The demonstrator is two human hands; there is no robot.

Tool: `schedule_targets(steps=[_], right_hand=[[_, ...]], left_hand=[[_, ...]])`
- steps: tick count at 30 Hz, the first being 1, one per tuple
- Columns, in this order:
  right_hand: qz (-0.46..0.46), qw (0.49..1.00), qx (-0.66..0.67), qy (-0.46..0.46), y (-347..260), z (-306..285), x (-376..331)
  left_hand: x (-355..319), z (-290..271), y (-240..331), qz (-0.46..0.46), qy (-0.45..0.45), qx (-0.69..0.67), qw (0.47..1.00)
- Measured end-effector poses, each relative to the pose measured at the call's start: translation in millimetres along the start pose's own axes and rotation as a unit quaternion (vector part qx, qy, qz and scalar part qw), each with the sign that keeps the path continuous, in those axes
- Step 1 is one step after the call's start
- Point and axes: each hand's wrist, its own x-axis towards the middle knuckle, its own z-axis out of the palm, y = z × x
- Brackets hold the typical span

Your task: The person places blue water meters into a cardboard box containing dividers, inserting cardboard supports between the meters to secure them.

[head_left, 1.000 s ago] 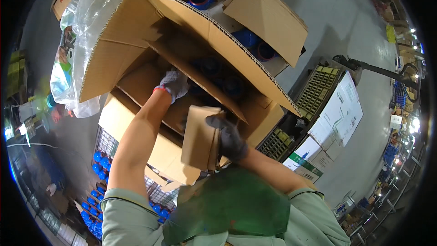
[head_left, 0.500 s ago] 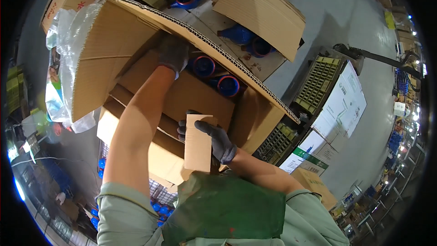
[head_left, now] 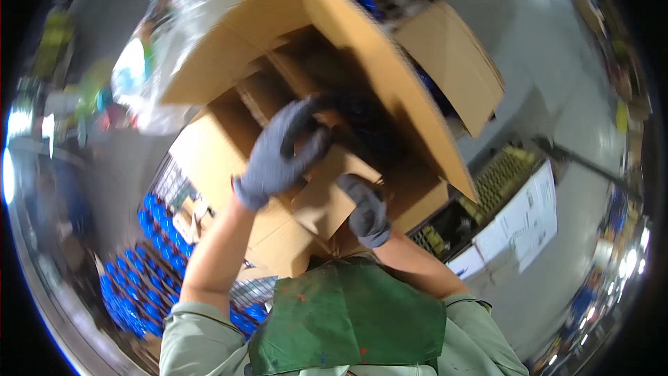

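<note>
A large open cardboard box [head_left: 400,90] stands before me, with cardboard dividers [head_left: 289,73] inside it. Dark blue round shapes sit in its shadowed depth, too blurred to make out well. My left hand [head_left: 282,150], in a grey glove, hovers over the box opening, fingers curved and apart, with nothing visibly in its grasp. Below and right of it, my gloved right hand [head_left: 367,214] grips a small piece of cardboard [head_left: 323,202] by its right side, thumb on top. The piece is tilted near the box's close edge.
Clear plastic film [head_left: 198,10] hangs by the box's left flap. Many blue items [head_left: 142,285] are stacked at lower left. On the right stand a greenish plastic crate [head_left: 511,167] and a white panel [head_left: 518,219]. A loose cardboard sheet [head_left: 456,63] lies beyond the box.
My left hand has come up out of the box toward me. The cardboard piece in my right hand has turned and tilted. The whole view has shifted, with blur.
</note>
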Motion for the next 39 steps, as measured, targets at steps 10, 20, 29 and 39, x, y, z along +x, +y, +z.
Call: schedule_targets(steps=[10,20,29,39], right_hand=[[-0.237,0.731,-0.59,-0.248,38,174,110],[-0.154,0.582,-0.768,-0.22,82,215,91],[-0.179,0.493,-0.816,-0.243,107,221,86],[-0.153,0.543,-0.792,-0.234,104,221,87]], left_hand=[[-352,43,-144,-0.344,0.555,-0.336,0.679],[-680,155,-482,-0.591,0.525,-0.363,0.493],[-740,-19,-585,-0.498,0.706,-0.454,0.217],[-743,51,-406,-0.093,0.59,-0.769,0.23]])
